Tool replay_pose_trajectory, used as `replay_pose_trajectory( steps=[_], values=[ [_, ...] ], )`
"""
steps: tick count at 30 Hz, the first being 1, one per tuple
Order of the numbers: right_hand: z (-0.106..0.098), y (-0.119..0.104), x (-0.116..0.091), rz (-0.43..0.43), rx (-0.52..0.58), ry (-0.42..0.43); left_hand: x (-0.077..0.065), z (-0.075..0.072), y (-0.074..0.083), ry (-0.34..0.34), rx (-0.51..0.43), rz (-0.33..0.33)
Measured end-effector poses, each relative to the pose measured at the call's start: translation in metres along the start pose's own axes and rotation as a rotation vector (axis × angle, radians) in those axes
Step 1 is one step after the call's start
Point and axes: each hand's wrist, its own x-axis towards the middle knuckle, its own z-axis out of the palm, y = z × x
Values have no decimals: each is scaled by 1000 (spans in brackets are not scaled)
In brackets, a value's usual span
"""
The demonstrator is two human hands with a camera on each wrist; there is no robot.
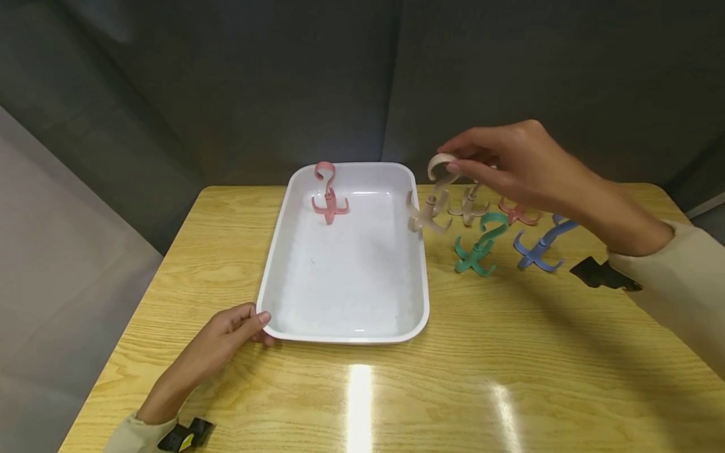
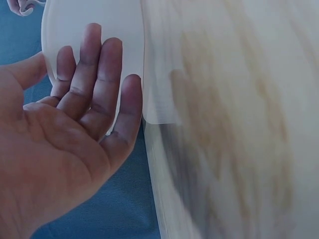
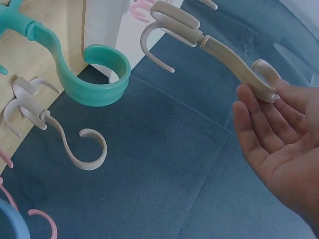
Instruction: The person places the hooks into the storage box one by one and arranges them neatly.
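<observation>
Cloth [image 1: 283, 82], dark and tall, hangs behind your table [image 1: 453, 365]. On the table sits a white tray [image 1: 345, 270], with its long sides running away from you. Your two hands are well apart. Your left hand [image 1: 235, 333] pinches the tray's near left corner, with the thumb over the rim and the fingers outside and below. That looks like a good way to stop the tray from sliding, so press gently and don't tip it up. Your right hand [image 1: 510, 157] pinches a beige hook [image 1: 430, 206] by its curly top.

To carry that hook well, hold it snugly but don't squeeze too hard. Its feet point down and line up with the tray's right rim in the head view; it's hard to tell if they touch. Lift them a bit so they don't catch there. Go slowly, as the hook might swing. If you set it down, let the feet land flat before you let go.

The beige hook hangs from your right fingertips, well apart from your left hand. Near it on the table, below your right hand and arm, stand a green hook [image 1: 477, 248], a blue hook [image 1: 540, 248], a second beige hook [image 1: 469, 204] and a red-pink hook [image 1: 517, 214]. One pink hook [image 1: 330, 204] stands inside the tray, toward its far left corner.
</observation>
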Motion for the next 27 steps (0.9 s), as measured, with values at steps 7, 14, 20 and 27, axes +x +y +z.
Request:
replay_pose_trajectory(
  steps=[7, 14, 20, 27],
  values=[
    [7, 3, 10, 23, 18, -26, 0, 0, 0, -12, -14, 1],
    [12, 3, 21, 31, -11, -38, -1, 0, 1, -18, -16, 8],
    [18, 8, 31, 7, -24, -55, -1, 0, 1, -21, -20, 11],
    [22, 10, 44, 16, -48, -112, -3, 2, 1, -25, -29, 5]
  ],
)
